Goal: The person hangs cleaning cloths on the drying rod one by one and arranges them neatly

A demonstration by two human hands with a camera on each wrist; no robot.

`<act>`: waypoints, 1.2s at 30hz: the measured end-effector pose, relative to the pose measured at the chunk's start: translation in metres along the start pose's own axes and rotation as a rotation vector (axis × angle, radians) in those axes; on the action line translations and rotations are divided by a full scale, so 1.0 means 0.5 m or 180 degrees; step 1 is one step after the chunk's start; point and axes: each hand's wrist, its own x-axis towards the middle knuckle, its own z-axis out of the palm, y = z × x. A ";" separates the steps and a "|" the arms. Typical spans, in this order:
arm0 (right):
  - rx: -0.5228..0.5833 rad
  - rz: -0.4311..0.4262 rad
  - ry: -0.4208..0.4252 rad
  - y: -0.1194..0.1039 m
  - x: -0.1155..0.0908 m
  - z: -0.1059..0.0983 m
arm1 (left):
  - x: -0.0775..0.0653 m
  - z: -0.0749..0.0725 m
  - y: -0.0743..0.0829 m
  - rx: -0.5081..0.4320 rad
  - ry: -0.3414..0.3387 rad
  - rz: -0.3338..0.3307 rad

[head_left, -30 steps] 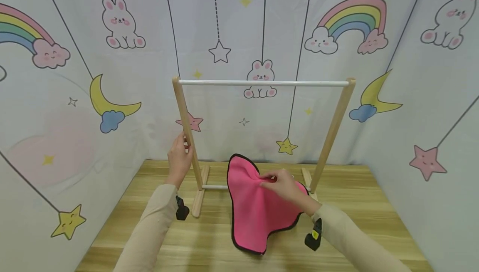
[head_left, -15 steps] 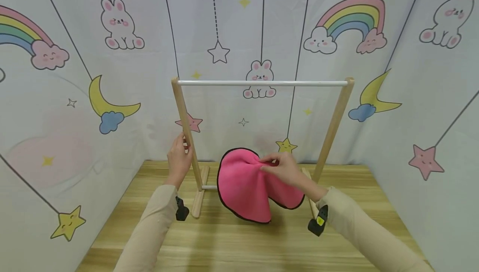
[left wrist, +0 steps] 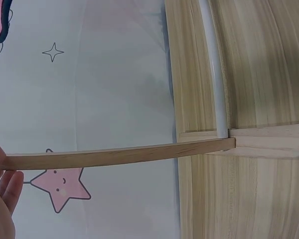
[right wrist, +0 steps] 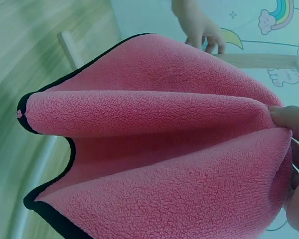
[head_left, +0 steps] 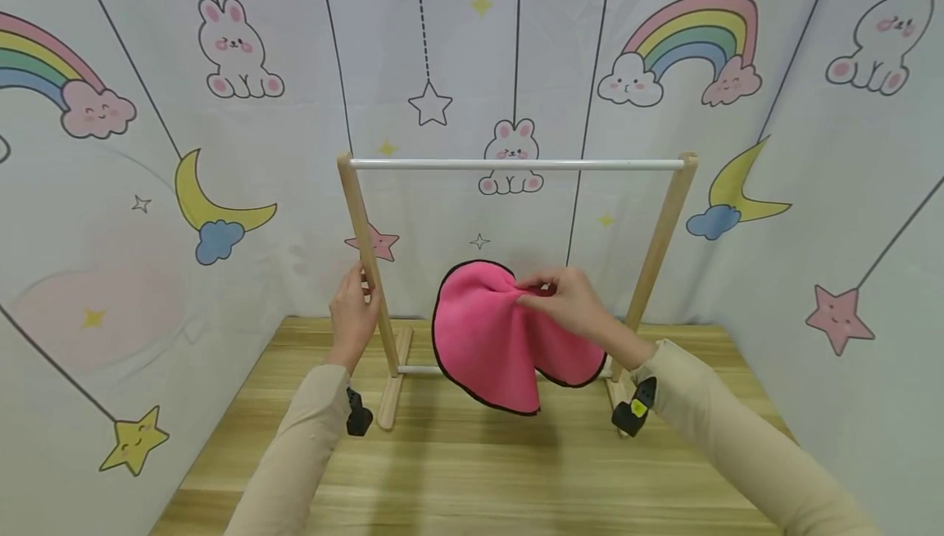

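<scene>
A pink fleece towel (head_left: 479,339) with black edging hangs in folds above the table. My right hand (head_left: 574,302) pinches it near its upper middle, between thumb and fingers. In the right wrist view the fuzzy towel (right wrist: 149,114) fans out from that pinch and covers much of the picture. A drying rack with wooden posts and a white top bar (head_left: 442,165) stands behind the towel. On the left, my left hand (head_left: 354,315) holds the rack's left post (head_left: 357,208) about halfway up. The left wrist view shows the same post (left wrist: 114,157) with fingers at its end.
The rack's white lower bar (left wrist: 215,74) runs between its wooden feet (head_left: 391,401), partly behind the towel. Under it lies a wood-grain tabletop (head_left: 472,487). White fabric walls (head_left: 280,143) printed with rabbits, stars and rainbows enclose the back and sides.
My right hand has lifted the towel up off the table, toward the rack's middle height, and its lower edge now hangs free. My left hand has stayed on the post.
</scene>
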 end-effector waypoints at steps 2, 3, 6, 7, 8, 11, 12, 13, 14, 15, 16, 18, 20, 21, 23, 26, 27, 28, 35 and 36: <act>-0.0042 -0.0028 0.0013 -0.005 0.006 -0.006 | 0.000 0.000 0.000 0.0000 0.0010 0.0004; -0.0064 -0.0037 0.0023 -0.007 0.009 -0.010 | 0.000 0.000 -0.001 0.0003 0.0015 0.0008; -0.0096 -0.0071 0.0054 -0.015 0.018 -0.019 | 0.000 0.000 -0.001 0.0005 0.0021 0.0015; -0.0096 -0.0084 0.0065 -0.019 0.020 -0.023 | 0.000 0.001 0.000 0.0008 0.0021 0.0016; -0.0094 -0.0095 0.0075 -0.023 0.023 -0.028 | 0.000 0.001 0.000 0.0012 0.0018 0.0015; -0.0104 -0.0165 0.0107 -0.035 0.031 -0.041 | 0.000 0.001 0.001 0.0015 0.0022 0.0020; -0.0104 -0.0182 0.0127 -0.039 0.033 -0.045 | 0.000 0.001 0.001 0.0017 0.0025 0.0025; -0.0112 -0.0201 0.0145 -0.043 0.036 -0.050 | 0.000 0.001 0.001 0.0017 0.0026 0.0031; -0.0118 -0.0225 0.0165 -0.046 0.038 -0.054 | 0.000 0.001 0.001 0.0018 0.0030 0.0034; -0.0127 -0.0246 0.0185 -0.049 0.041 -0.058 | 0.000 0.002 0.001 0.0019 0.0038 0.0037; -0.0127 -0.0267 0.0201 -0.052 0.044 -0.062 | 0.000 0.002 0.000 0.0022 0.0048 0.0042; -0.0132 -0.0319 0.0231 -0.058 0.050 -0.070 | 0.000 0.002 0.000 0.0029 0.0063 0.0048; -0.0160 -0.0378 0.0264 -0.063 0.056 -0.077 | 0.000 0.002 0.000 0.0036 0.0076 0.0055; -0.0176 -0.0406 0.0277 -0.065 0.058 -0.081 | 0.000 0.002 0.000 0.0037 0.0082 0.0058; -0.0216 -0.0466 0.0319 -0.072 0.064 -0.088 | 0.000 0.001 0.001 0.0027 0.0084 0.0067; -0.0299 -0.0537 0.0375 -0.079 0.073 -0.097 | 0.000 0.001 0.000 0.0015 0.0079 0.0067; -0.0314 -0.0556 0.0394 -0.081 0.076 -0.100 | -0.001 0.001 0.001 0.0011 0.0079 0.0066; -0.0336 -0.0582 0.0415 -0.083 0.080 -0.103 | -0.001 0.001 0.001 0.0007 0.0077 0.0066; -0.0504 -0.0712 0.0572 -0.101 0.106 -0.121 | 0.000 0.002 0.000 0.0030 0.0072 0.0063; -0.0533 -0.0746 0.0598 -0.104 0.110 -0.123 | 0.000 0.002 0.000 0.0032 0.0073 0.0066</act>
